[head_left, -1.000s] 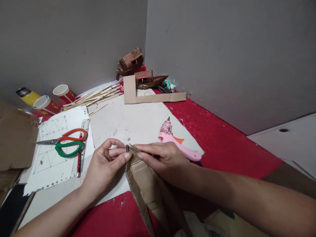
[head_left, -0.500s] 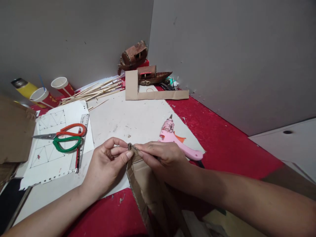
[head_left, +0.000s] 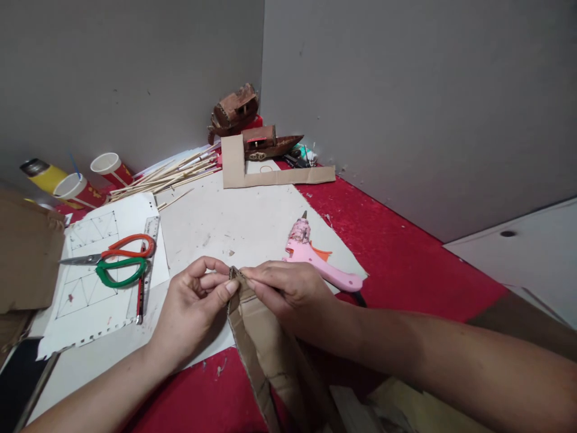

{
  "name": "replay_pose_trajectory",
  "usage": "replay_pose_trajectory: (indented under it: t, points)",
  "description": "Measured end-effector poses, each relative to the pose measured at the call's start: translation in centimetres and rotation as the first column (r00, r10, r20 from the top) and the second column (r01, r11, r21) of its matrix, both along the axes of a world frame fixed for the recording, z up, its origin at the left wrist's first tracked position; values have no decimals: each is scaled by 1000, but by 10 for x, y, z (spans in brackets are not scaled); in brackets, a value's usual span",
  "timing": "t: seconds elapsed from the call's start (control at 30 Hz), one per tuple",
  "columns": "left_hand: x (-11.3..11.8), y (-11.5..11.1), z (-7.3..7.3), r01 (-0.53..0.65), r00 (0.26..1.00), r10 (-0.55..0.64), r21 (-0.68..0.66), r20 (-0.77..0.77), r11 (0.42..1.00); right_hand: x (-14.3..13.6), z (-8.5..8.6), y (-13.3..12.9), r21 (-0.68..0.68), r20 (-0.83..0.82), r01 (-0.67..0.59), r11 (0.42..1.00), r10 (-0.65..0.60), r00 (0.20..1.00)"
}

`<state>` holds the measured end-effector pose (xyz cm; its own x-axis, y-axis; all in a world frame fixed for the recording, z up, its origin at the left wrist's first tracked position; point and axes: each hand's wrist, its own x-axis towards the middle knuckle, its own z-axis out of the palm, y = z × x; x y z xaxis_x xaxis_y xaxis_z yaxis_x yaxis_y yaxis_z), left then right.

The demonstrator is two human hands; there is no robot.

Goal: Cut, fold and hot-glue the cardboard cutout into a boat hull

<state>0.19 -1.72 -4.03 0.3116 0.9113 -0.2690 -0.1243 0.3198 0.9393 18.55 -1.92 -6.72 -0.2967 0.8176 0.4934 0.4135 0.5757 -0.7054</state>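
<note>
A folded piece of brown cardboard hangs down toward me from between my two hands, its corrugated far end pinched by both. My left hand presses its thumb and forefinger on the left corner of that end. Thumb and fingers of my right hand grip the right corner, close beside the left fingertips. My right hand covers part of the cardboard's right side. Just beyond the right hand lies a pink hot glue gun, nozzle pointing away from me.
On the left, orange-and-green-handled scissors, a ruler and a pencil lie on drawn paper. Behind are paper cups, a yellow bottle, wooden sticks, an L-shaped cardboard piece and brown model boats.
The view has shifted slightly, so the background sits a little lower and further left. Both hands keep their pinch on the cardboard, with little other movement.
</note>
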Motion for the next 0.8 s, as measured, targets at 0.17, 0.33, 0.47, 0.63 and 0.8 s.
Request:
replay_pose_trajectory:
  t: [0.17,0.33,0.47,0.63,0.8]
  points:
    - [-2,1,0,6,1000,-6,-36,18,999,0,0,1,-76,-64,-35,996,30,997]
    - [-1,5,2,4,999,-1,-69,48,998,1,1,1,-87,-109,-66,994,57,992]
    - [-1,8,5,16,998,-11,-73,59,997,1,1,2,-67,-116,-66,996,58,992]
    - [-4,12,6,26,999,-22,-87,50,996,0,1,2,-63,-137,-67,996,58,989]
    - [-5,14,6,19,1000,-19,-105,-2,994,0,2,1,-82,-139,-62,995,50,989]
